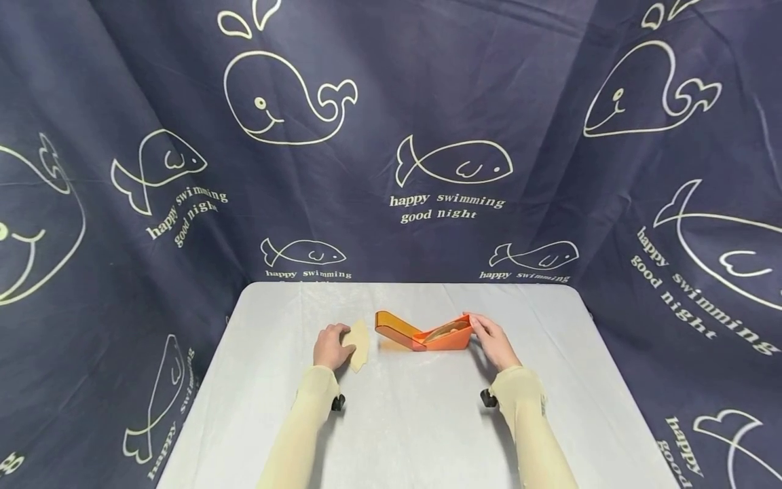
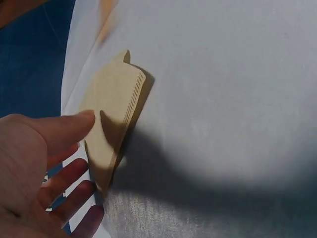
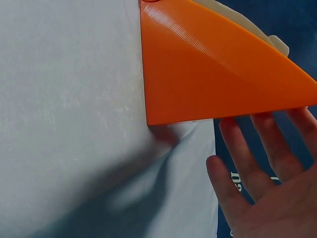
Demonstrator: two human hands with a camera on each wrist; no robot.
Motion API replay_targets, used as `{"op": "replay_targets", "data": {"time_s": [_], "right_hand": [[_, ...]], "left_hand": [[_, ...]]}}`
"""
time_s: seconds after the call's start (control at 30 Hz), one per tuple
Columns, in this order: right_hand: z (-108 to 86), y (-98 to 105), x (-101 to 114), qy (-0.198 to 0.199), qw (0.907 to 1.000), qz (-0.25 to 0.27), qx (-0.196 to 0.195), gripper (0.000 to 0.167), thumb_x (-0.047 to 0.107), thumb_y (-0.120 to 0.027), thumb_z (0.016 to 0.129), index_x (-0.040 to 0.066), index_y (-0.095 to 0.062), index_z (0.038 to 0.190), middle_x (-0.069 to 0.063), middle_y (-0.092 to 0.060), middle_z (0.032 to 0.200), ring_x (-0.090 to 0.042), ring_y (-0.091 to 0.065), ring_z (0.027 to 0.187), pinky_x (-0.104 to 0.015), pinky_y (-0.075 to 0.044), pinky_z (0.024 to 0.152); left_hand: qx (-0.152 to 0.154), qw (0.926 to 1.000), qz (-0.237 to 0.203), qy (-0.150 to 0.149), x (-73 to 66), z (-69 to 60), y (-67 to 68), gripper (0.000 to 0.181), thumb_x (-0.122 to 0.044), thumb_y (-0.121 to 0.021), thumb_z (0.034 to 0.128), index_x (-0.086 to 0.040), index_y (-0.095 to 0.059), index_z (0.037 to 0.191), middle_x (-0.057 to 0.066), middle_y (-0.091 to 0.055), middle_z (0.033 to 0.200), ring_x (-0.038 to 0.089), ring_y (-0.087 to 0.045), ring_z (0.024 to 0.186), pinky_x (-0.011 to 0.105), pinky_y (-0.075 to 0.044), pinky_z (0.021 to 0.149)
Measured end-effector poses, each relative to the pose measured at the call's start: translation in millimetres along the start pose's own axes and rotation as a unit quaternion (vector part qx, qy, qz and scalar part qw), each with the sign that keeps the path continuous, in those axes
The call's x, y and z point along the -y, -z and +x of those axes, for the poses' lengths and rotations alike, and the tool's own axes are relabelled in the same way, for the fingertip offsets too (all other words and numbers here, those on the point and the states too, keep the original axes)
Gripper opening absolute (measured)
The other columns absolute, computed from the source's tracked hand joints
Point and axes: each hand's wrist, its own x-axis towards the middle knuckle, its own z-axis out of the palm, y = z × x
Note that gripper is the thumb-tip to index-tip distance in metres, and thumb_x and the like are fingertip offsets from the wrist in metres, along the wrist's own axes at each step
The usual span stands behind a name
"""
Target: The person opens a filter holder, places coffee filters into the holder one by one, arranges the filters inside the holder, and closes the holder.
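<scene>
A small stack of cone-shaped paper coffee filters (image 2: 111, 89), with a crimped edge, lies on the table left of centre. Beside it is my left hand (image 1: 332, 346). The thumb reaches over the stack's left edge while the other fingers spread loosely along it; firm contact cannot be told. An orange filter holder (image 1: 455, 339) stands farther right, its amber see-through lid (image 1: 397, 329) swung out to the left. Tan filters (image 1: 444, 331) show inside it. My right hand (image 1: 493, 341) holds the holder's upper right corner, fingertips against its end; the thumb is hidden in the right wrist view.
The white-covered table (image 1: 421, 421) has rounded far corners. A dark blue curtain (image 1: 379, 88) printed with whales and fish hangs close around its back and sides. A strip of table separates the filter stack from the lid.
</scene>
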Motion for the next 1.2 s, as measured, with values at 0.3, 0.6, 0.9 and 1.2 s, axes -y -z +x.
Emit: {"op": "replay_targets", "data": {"time_s": [0.3, 0.6, 0.9, 1.2], "right_hand": [[-7.7, 5.4, 22.4, -0.010, 0.9995, 0.002, 0.030, 0.049, 0.028, -0.042, 0.113, -0.004, -0.050, 0.149, -0.028, -0.053, 0.149, -0.048, -0.054, 0.134, -0.059, -0.037, 0.119], [-6.0, 3.6, 15.9, -0.004, 0.9998, 0.003, 0.019, 0.051, 0.033, -0.043, 0.113, -0.002, -0.052, 0.148, -0.026, -0.056, 0.147, -0.046, -0.056, 0.132, -0.059, -0.039, 0.117], [-20.4, 4.2, 46.5, -0.004, 0.9996, -0.005, 0.026, 0.045, 0.021, -0.042, 0.113, -0.008, -0.051, 0.146, -0.030, -0.055, 0.147, -0.048, -0.054, 0.134, -0.057, -0.038, 0.119], [-4.4, 1.4, 5.4, -0.004, 1.0000, 0.003, 0.008, 0.051, 0.035, -0.042, 0.113, 0.000, -0.052, 0.149, -0.025, -0.056, 0.149, -0.045, -0.054, 0.136, -0.058, -0.035, 0.121]], "left_hand": [[0.005, 0.9992, 0.033, -0.022, 10.5, 1.8, -1.5, 0.045, -0.010, -0.090, 0.0778, -0.010, -0.073, 0.120, 0.012, -0.069, 0.114, 0.034, -0.062, 0.104, 0.051, -0.053, 0.091], [0.002, 0.9994, 0.003, -0.033, 15.4, 3.2, -2.9, 0.043, -0.005, -0.090, 0.0754, -0.012, -0.075, 0.115, 0.007, -0.065, 0.097, 0.026, -0.058, 0.090, 0.046, -0.051, 0.083], [-0.031, 0.9986, -0.036, -0.023, 14.2, -3.3, -2.2, 0.051, -0.001, -0.091, 0.0723, -0.006, -0.070, 0.118, 0.014, -0.064, 0.109, 0.034, -0.066, 0.100, 0.052, -0.055, 0.094], [-0.055, 0.9895, -0.133, 0.017, 8.8, -5.8, 8.0, 0.044, 0.004, -0.068, 0.0918, -0.004, -0.062, 0.135, 0.020, -0.073, 0.112, 0.031, -0.068, 0.091, 0.048, -0.057, 0.083]]}}
